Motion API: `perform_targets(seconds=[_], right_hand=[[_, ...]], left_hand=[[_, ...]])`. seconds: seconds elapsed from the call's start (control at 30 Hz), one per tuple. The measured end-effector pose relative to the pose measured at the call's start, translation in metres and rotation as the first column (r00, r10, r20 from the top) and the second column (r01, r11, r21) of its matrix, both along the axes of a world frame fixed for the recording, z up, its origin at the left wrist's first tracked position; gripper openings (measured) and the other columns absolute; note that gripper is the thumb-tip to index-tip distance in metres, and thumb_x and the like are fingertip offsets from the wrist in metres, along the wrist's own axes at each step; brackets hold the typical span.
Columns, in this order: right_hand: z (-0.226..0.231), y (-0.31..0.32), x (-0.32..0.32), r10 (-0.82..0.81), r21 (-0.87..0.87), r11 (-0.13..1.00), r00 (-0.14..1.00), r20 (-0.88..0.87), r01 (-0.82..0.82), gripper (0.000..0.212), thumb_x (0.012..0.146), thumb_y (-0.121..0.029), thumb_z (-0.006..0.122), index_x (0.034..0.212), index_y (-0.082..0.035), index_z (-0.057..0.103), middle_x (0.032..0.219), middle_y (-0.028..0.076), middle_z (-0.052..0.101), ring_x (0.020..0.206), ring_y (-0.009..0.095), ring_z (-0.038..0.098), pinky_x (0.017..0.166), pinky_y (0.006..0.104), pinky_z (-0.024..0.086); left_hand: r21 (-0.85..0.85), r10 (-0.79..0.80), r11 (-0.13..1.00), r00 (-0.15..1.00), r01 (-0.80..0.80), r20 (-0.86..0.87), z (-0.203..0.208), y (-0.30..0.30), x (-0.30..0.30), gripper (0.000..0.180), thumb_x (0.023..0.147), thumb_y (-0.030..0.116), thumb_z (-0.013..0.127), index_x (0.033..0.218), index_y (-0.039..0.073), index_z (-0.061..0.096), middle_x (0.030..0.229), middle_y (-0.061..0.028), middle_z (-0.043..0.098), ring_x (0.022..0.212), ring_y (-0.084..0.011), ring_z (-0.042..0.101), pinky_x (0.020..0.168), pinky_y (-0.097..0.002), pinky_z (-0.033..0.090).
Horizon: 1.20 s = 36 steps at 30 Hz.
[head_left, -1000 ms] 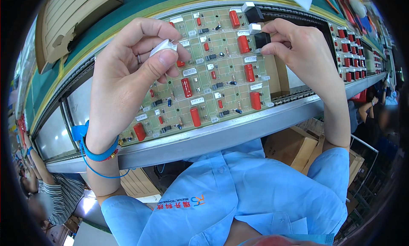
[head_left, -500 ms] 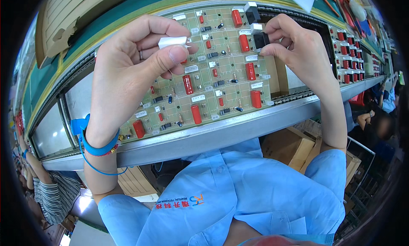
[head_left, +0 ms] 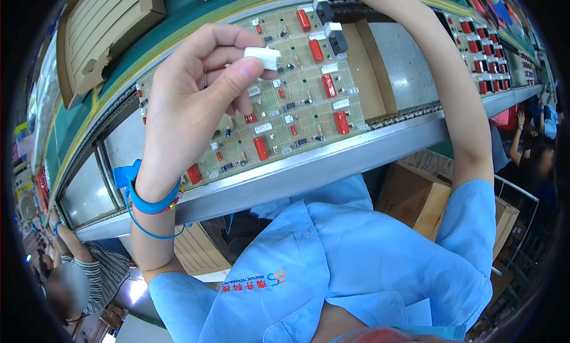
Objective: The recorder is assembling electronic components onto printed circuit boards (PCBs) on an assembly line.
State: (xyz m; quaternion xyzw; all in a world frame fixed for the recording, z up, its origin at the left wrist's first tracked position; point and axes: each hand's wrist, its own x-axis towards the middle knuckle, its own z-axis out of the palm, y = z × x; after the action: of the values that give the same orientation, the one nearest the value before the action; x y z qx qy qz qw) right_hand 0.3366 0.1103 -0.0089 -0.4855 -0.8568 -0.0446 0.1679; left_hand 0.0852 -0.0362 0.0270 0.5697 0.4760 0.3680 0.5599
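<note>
1. Head view, taking the circuit board as the landmark: it is a pale green board lying on a metal conveyor rail, studded with red parts, small white blocks and two black blocks at its far edge.
2. The left hand hovers above the left half of the board, pinching a small white block between thumb and forefinger; the other fingers curl loosely behind it.
3. The white block is held clear of the board, over its upper middle part, lying roughly level.
4. A blue wrist strap circles the left wrist, at the near-left corner of the board, and a thin blue cord hangs from it below the rail.
5. The right forearm rises past the right side of the board and leaves the picture at the top edge; the right hand is out of sight, so its grip cannot be told.
6. To the right of the board, a second board with rows of red parts sits on the same rail.
7. Left of and beyond the board, a slotted cardboard tray lies on the green bench.
8. Nearer than the board, below the rail, cardboard boxes stand beside the person's light blue shirt.
9. Far left of the board, low down, another person in a striped top sits at the line.
</note>
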Motion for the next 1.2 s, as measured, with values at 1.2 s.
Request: perform_targets(seconds=[1.2], right_hand=[[0.009,-0.086,0.075,0.045,-0.271,0.895,0.677,-0.734,-0.354,0.014,0.087,-0.014,0.070,0.091,-0.002,0.064,0.075,0.000,0.061,0.071,0.006,0.052,0.065,0.0216,0.043]], left_hand=[[0.554,0.159,0.602,0.593,0.575,-0.789,-0.027,0.023,0.089,0.015,0.083,0.005,0.072,0.098,0.006,0.071,0.086,-0.0053,0.070,0.066,-0.0107,0.062,0.059,-0.0225,0.048]])
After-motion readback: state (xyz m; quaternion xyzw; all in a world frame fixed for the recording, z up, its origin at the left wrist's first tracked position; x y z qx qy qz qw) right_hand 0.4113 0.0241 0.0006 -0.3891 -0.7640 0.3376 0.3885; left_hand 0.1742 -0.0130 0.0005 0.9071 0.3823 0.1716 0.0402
